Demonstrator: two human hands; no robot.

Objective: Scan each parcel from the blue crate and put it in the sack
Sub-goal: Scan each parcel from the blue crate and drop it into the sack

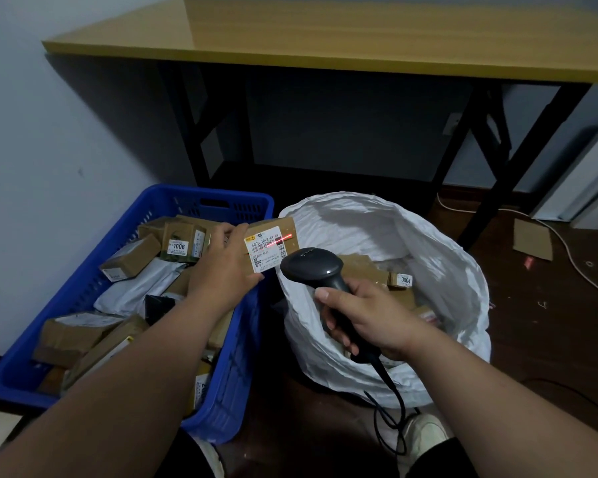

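**Parcel under the scanner beam, held between crate and sack**

Your left hand (227,262) grips a brown cardboard parcel (273,244) by its left edge, fingers curled over the top, thumb under the near corner. The parcel sits just past your knuckles, over the right rim of the blue crate (235,370), label up and facing you. A red scan line (285,238) lies across the label's upper right, near the barcode.

Your right hand (363,320) is wrapped round the handle of the black scanner (311,267), index finger at the front of the grip. The scanner head points away from you at the parcel, just right of your left thumb. Its cable (390,405) drops from below your right palm toward the floor.

Under and beyond your right hand: the white sack (439,243), mouth open, cardboard parcels already inside, one marked 3004 (404,280).

Left of and below your left forearm: the crate holds more boxes and grey mailer bags, one box labelled 1006 (179,246).

Further out past both hands: a yellow-topped table (325,36) on black legs. Far right on the floor: a cardboard scrap (532,239).
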